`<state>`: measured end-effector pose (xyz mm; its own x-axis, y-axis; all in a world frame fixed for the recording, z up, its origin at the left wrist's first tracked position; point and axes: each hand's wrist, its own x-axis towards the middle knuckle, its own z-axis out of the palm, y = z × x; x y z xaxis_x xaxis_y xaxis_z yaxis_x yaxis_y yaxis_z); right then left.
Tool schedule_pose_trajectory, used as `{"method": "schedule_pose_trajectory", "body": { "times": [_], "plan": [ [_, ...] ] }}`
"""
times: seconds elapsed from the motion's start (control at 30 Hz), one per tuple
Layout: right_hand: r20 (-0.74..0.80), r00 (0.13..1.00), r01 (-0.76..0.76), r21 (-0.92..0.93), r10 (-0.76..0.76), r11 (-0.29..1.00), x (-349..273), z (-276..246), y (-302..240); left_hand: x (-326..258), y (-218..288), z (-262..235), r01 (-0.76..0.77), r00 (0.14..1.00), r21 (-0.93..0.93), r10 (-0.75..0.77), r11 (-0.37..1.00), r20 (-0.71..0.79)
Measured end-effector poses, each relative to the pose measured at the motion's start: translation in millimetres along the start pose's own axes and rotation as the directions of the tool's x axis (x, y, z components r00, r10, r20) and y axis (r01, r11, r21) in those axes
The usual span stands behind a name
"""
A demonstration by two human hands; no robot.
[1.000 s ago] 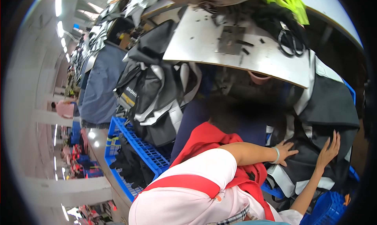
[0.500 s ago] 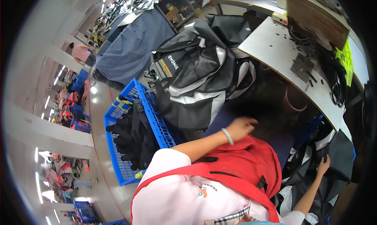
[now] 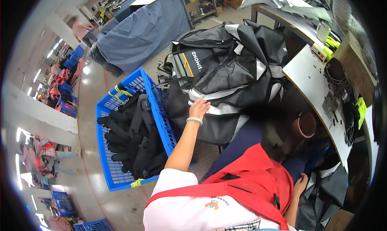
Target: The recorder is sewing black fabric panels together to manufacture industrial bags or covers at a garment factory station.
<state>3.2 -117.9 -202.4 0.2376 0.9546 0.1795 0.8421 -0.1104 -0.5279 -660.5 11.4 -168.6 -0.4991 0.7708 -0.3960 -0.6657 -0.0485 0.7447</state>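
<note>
We record bags [image 3: 213, 96] in black and dark grey, with white bands and 1 yellow stripe. We find the crate [image 3: 103, 146] bright blue, with 2 yellow-green ties [image 3: 121, 94], and the straps [image 3: 141, 146] inside it plain black. We note a red apron [image 3: 260, 178], a pale pink shirt [image 3: 177, 204] with checked trim [image 3: 244, 226], navy trousers [image 3: 238, 144] and a whitish bracelet [image 3: 194, 120]. We list the worktop [image 3: 304, 71] as off-white, the bucket [image 3: 304, 125] as reddish brown and the draped cover [image 3: 147, 33] as slate blue.
</note>
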Motion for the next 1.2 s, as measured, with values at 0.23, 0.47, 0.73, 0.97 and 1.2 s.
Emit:
{"method": "schedule_pose_trajectory", "body": {
  "times": [0.23, 0.47, 0.73, 0.97, 1.2],
  "plan": [
    [0.026, 0.999, -0.032, -0.078, 0.034, 0.996, 21.5, 13.8, -6.5, 68.6, 10.3, 33.6, 0.252, 0.968, -0.149, -0.249, 0.956, 0.039],
    [-0.05, 0.999, -0.025, -0.062, 0.022, 0.998, 21.7, 14.3, -6.0, -24.9, -4.5, 90.1, -0.316, 0.944, 0.398, 0.328, 0.861, 0.04],
    [0.02, 1.0, 0.01, -0.123, -0.007, 0.992, 43.8, 24.7, -23.9, -120.1, -14.5, 112.0, -0.264, 0.955, 0.396, 0.18, 0.88, 0.237],
    [0.297, 0.906, 0.349, -0.117, -0.302, 0.93, 51.3, 44.9, -102.6, -90.7, -61.0, 58.8, 0.072, 0.996, 0.261, -0.085, 0.963, 0.037],
    [0.483, 0.826, 0.217, 0.203, -0.29, 0.955, 54.8, 63.0, -138.0, -101.5, -47.9, 52.6, 0.022, 0.988, 0.338, -0.072, 0.941, 0.137]
  ]
}}
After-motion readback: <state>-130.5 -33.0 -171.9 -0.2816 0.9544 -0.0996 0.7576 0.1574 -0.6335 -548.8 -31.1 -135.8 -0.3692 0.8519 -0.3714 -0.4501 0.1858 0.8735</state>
